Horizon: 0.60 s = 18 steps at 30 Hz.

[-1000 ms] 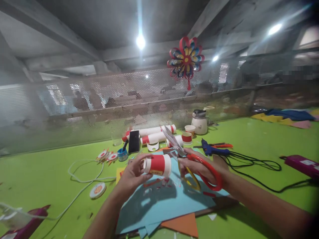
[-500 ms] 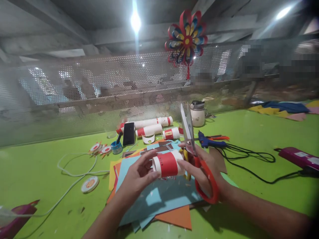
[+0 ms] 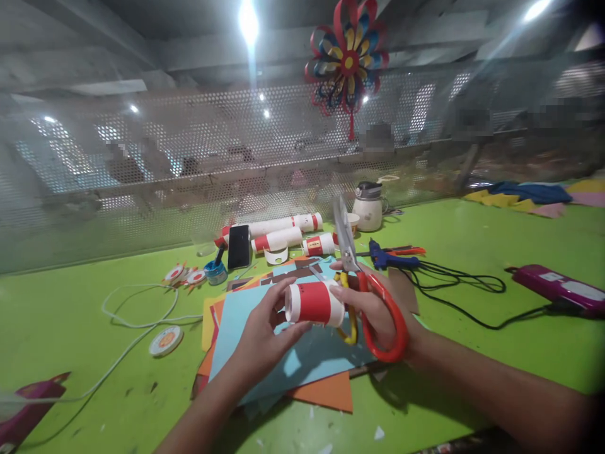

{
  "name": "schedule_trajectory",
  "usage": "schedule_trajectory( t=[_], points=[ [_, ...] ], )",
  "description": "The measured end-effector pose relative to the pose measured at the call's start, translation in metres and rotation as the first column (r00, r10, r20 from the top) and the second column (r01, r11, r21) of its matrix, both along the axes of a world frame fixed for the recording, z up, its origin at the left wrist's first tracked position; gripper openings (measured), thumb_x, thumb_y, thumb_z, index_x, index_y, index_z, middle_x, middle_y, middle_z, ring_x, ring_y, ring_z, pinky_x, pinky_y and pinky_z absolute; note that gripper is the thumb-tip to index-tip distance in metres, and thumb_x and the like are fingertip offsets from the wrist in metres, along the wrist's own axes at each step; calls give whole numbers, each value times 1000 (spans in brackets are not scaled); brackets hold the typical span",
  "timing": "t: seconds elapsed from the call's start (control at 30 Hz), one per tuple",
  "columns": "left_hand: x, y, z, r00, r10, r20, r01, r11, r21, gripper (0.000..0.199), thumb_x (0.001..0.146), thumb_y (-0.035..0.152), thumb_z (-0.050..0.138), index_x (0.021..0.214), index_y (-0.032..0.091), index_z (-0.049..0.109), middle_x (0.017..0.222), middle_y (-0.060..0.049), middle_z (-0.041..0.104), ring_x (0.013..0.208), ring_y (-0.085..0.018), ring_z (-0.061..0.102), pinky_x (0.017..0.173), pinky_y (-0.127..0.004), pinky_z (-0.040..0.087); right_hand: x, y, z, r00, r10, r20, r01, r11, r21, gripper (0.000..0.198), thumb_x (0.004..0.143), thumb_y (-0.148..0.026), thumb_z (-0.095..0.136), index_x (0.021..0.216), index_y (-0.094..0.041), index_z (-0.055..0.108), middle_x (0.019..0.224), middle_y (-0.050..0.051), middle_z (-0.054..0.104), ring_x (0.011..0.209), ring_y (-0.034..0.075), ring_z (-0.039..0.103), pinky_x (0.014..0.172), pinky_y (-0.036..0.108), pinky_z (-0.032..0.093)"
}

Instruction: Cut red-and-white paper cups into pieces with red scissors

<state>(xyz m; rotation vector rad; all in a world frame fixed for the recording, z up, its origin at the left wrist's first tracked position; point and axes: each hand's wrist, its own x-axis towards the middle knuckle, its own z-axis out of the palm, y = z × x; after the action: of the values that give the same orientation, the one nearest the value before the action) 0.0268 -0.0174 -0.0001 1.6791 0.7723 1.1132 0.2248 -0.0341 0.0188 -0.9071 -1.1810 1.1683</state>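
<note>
- Your left grip [image 3: 265, 325] is curled closed on the paper cup's [image 3: 315, 302] left end.
- Your right grip [image 3: 380, 312] is wrapped round the scissors [image 3: 348, 260], one fingertip touching the cup.

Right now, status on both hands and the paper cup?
Left hand gripping red-banded paper cup. Right hand at its other end, holding scissors, blades up. Light-blue paper beneath.

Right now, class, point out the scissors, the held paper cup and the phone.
Scissors [image 3: 348, 257], head view, at the pivot.
Held paper cup [image 3: 315, 302], head view, red band.
Phone [image 3: 239, 247], head view, dark screen.
</note>
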Motion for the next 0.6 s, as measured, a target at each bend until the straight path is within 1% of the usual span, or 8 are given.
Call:
schedule_trajectory(
  t=[0.1,0.17,0.2,0.27,0.4,0.5,0.6],
  points=[
    [-2,1,-3,987,93,-132,-75,988,137,60,73,28,72,126,23,46,129,-13,53,108,-26,59,84,-36,53,0,9,-4,994,51,-99,-65,988,-137,37,74,-30,71,106,-19,57,73,1,66,64,21,67,57,34,56],
    [-2,0,-3,975,115,-189,-76,977,199,56,73,27,71,124,23,47,126,-12,53,106,-25,59,86,-37,53,0,13,-6,986,67,-152,-97,975,-201,37,70,-27,73,103,-19,58,67,0,66,61,21,68,56,35,57],
    [-2,-1,-2,973,109,-202,-66,976,209,55,74,27,71,123,23,47,125,-12,53,105,-25,60,86,-37,52,-1,14,-7,982,73,-174,-111,968,-225,37,68,-27,74,101,-19,58,65,0,66,60,21,68,55,35,57],
    [-1,-2,1,978,81,-190,-46,983,178,52,73,26,71,120,23,48,124,-12,53,104,-24,60,86,-37,52,-1,14,-7,975,78,-210,-132,958,-256,35,67,-26,75,98,-18,59,63,-1,66,58,21,68,54,35,57],
    [1,-4,5,990,41,-131,-36,998,44,50,71,27,73,115,21,49,114,-11,58,98,-24,62,84,-37,53,0,9,-7,966,71,-249,-141,951,-274,33,71,-26,74,100,-19,60,63,-2,65,58,19,67,52,33,57],
    [0,-4,5,993,45,-107,-47,999,-14,51,70,28,74,114,21,48,111,-10,58,96,-24,62,81,-37,53,0,4,-8,966,86,-244,-147,958,-245,38,72,-27,75,105,-20,59,68,-2,65,62,19,68,55,33,57],
    [-1,-3,3,998,37,-57,-41,997,-63,51,71,29,74,114,22,47,109,-9,58,95,-24,61,74,-34,53,-1,0,-8,970,113,-217,-160,964,-211,44,73,-29,75,111,-21,55,75,-2,64,64,20,68,56,35,57]
  ],
)
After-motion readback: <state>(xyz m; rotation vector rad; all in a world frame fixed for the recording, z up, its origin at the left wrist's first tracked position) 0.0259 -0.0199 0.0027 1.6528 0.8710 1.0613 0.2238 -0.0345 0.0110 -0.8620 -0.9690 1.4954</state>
